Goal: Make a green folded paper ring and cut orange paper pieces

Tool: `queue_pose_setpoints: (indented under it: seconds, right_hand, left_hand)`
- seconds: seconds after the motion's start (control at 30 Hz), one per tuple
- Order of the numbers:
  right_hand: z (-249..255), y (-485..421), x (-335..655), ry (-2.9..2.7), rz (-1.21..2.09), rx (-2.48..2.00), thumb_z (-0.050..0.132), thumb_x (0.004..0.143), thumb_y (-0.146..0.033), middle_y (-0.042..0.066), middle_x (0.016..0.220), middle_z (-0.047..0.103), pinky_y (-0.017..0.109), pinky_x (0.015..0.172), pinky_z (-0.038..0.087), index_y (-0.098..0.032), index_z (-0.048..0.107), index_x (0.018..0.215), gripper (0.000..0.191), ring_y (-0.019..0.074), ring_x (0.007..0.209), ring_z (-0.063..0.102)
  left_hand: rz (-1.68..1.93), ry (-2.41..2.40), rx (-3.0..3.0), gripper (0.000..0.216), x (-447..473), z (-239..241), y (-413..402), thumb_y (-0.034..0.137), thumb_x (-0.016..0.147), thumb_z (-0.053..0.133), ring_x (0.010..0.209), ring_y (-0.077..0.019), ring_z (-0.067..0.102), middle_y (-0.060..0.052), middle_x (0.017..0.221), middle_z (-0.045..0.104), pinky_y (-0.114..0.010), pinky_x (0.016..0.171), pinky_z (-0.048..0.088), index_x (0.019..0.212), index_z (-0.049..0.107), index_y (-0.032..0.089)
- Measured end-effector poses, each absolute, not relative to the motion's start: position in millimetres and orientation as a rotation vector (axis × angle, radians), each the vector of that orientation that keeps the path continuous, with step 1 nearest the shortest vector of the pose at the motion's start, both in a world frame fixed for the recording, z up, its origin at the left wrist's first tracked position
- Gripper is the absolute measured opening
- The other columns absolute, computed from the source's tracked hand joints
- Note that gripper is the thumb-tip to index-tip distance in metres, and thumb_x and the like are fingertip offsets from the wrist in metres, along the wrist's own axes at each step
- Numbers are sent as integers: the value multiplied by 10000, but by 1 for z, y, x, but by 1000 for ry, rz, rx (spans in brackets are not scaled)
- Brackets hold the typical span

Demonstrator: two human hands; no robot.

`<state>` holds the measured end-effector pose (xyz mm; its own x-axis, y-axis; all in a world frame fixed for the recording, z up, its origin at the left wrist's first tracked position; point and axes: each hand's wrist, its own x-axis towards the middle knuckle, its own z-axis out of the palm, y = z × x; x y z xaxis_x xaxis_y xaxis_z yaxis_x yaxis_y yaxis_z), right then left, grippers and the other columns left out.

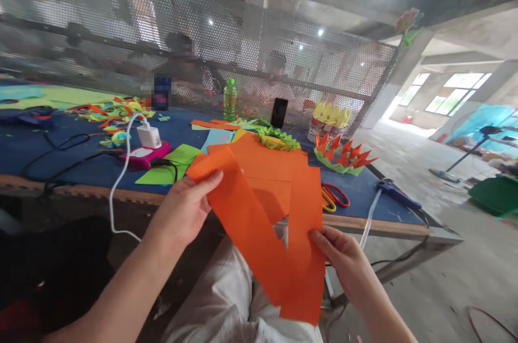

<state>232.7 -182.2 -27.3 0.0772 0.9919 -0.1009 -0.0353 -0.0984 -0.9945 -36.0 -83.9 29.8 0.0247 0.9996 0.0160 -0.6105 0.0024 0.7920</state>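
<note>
My left hand [186,211] pinches the upper end of a long orange paper strip [245,227], thumb on top. The strip slants down to the right over my lap. Between thumb and fingers, my right hand [342,251] grips the outer edge of an upright orange paper strip [305,256]. Their lower ends meet in a V; whether they are joined there I cannot tell. Behind them, larger orange paper sheets [269,162] lie on the table. Scissors handles in red [342,196] and yellow [328,201] show just right of the upright strip.
On the blue table stand a red-and-green paper crown [343,158], a yellow paper crown [329,116], a green bottle [230,100] and a phone [279,112]. A pink power strip [148,155] with cables is left; a blue glue gun [399,193] is right. Perforated mesh [234,52] rises behind.
</note>
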Motion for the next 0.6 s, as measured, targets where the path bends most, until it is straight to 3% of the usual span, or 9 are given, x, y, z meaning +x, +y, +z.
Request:
queue_pose_setpoints:
  seconds: [0.1, 0.17, 0.27, 0.37, 0.47, 0.53, 0.6]
  right_hand:
    - [-25, -175, 238, -1060, 1223, -1281, 754, 810, -565, 76, 873, 781, 334, 731, 569, -167, 780, 962, 427, 233, 769, 720]
    - [-21, -170, 244, -1058, 1213, -1262, 765, 805, -551, 75, 897, 782, 343, 761, 575, -178, 782, 997, 419, 229, 779, 721]
    - [-3, -158, 256, -1098, 1117, -1287, 769, 793, -552, 80, 925, 781, 357, 766, 582, -205, 779, 1055, 436, 238, 792, 720]
    - [30, -131, 269, -1248, 807, -1379, 735, 786, -586, 69, 802, 755, 350, 661, 578, -210, 776, 963, 418, 227, 675, 686]
    - [72, -80, 271, -1603, 144, -1440, 533, 911, -545, 25, 667, 662, 292, 513, 486, -223, 697, 846, 367, 174, 550, 579]
    - [96, -34, 262, -1704, -5, -1420, 517, 916, -494, -16, 553, 517, 265, 446, 352, -242, 560, 673, 353, 146, 497, 468]
    - [114, 17, 242, -1781, -146, -1396, 517, 934, -414, -40, 513, 408, 272, 480, 310, -242, 488, 620, 359, 133, 496, 411]
  left_hand:
    - [1484, 694, 748, 102, -25, 59, -45, 64, 816, 687, 720, -161, 732, -47, 851, 790, -223, 665, 580, 897, 746, 81]
    - [1501, 718, 737, 127, -17, 72, -18, 52, 891, 605, 728, -141, 722, -23, 823, 764, -220, 706, 564, 893, 730, 71]
    - [1538, 786, 676, 143, -10, 74, 9, 194, 960, 622, 821, -154, 699, -44, 983, 721, -287, 745, 582, 1051, 683, 101]
    - [1550, 840, 588, 284, -9, 55, 15, 328, 970, 631, 923, -192, 677, -77, 1137, 666, -370, 777, 599, 1191, 622, 149]
    - [1593, 851, 474, 179, -10, 31, 5, 279, 964, 640, 790, -145, 662, -38, 990, 676, -298, 684, 584, 1068, 642, 134]
    - [1609, 833, 398, 64, -11, 18, -3, 146, 888, 694, 718, -106, 648, 15, 803, 657, -222, 668, 554, 871, 632, 140]
    - [1610, 818, 334, 184, -12, 9, -9, 87, 772, 766, 689, -94, 643, 48, 692, 621, -173, 643, 523, 772, 601, 170]
